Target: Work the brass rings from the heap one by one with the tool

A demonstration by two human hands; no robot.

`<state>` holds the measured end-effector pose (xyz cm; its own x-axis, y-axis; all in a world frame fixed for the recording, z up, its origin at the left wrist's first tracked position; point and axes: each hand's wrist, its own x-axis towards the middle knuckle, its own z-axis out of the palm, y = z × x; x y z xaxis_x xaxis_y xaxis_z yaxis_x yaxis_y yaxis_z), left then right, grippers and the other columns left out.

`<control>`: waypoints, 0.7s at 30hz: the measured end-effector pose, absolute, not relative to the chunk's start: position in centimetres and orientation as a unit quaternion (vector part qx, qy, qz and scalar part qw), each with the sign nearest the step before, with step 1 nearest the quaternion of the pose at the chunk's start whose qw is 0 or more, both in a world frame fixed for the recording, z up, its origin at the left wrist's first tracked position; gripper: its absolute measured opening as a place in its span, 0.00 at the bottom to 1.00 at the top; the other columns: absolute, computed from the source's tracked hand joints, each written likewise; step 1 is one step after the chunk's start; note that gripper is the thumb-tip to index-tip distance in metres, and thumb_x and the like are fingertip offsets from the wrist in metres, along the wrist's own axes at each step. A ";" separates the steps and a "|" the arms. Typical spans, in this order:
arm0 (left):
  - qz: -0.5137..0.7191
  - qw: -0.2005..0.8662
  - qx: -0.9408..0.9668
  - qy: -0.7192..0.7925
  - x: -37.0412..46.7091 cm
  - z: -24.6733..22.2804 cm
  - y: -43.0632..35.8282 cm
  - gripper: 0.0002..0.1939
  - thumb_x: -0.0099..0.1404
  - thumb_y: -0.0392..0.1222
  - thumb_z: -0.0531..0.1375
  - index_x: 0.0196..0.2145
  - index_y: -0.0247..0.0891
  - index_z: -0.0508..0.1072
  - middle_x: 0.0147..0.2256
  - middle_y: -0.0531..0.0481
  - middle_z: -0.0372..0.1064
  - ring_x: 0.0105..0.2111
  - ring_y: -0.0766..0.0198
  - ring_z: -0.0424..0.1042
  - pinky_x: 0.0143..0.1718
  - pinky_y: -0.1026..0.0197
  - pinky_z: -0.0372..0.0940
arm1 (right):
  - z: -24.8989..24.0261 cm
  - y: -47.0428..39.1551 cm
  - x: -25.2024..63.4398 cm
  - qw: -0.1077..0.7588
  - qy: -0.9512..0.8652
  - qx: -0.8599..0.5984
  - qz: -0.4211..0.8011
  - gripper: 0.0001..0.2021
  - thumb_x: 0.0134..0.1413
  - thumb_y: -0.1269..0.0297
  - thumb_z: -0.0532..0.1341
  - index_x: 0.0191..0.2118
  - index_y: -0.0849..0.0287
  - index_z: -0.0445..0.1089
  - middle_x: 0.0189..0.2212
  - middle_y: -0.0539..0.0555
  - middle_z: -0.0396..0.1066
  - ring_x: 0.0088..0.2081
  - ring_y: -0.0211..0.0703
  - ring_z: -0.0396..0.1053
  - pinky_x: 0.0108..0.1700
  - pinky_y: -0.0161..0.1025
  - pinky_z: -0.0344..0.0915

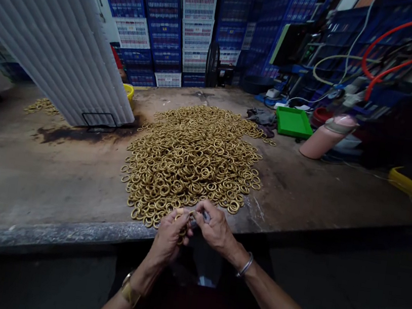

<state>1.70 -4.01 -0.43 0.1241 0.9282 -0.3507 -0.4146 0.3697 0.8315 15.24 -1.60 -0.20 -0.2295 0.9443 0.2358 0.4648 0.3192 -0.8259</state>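
1. Left hand [170,234] — grasping gold-coloured rings [181,232] at the worktop's [81,193] near edge.
2. Right hand [216,227] — closed around a small grey item [206,217], type unclear, just beside the left.
3. Ring pile [189,165] lies directly beyond both hands.

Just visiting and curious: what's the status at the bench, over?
Left hand holding gold-coloured rings; right hand beside it, grip unclear. Ring pile directly ahead. Nothing visibly blocking the hands.

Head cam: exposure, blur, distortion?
Head view overall: dim, deep shadow under the grey-brown table; head view centre: heap of round gold-coloured metal rings reads clearly; head view left: tall white ribbed panels slant, probably wide-angle stretch; head view upper right: dark, blurred.
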 end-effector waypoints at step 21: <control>0.456 0.675 0.355 0.459 2.1 -0.1 -4.4 0.16 0.56 0.53 0.58 0.30 0.36 0.65 0.22 0.55 0.62 0.18 0.72 0.62 0.15 0.71 0.53 | -1.4 -1.1 15.6 0.366 -0.668 -0.556 0.332 0.10 0.52 0.64 0.51 0.24 0.59 0.64 0.19 0.48 0.62 0.22 0.34 0.59 0.26 0.31 0.54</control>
<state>2.11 -4.44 -0.13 0.1637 0.9410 -0.2960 -0.2891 0.3327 0.8976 15.59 -1.06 -1.43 -0.1127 0.9863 0.1205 0.5005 0.1611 -0.8506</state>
